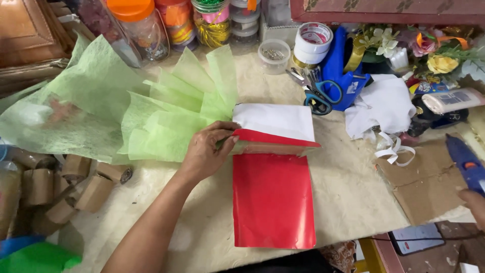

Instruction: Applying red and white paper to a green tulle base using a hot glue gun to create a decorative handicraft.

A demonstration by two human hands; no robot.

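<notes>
My left hand (207,151) pinches the folded edge of the red sheet (274,202) at its left end, fingers (228,137) closed on it where the green tissue (151,121) tucks in. The sheet lies on the worktop (348,197), long axis running toward me, the fold crossing left to right, white underside up. The fold stretches rightward from my fingers. My right hand (476,205), well apart at the right edge, grips a blue glue gun (466,163). Left is far nearer.
</notes>
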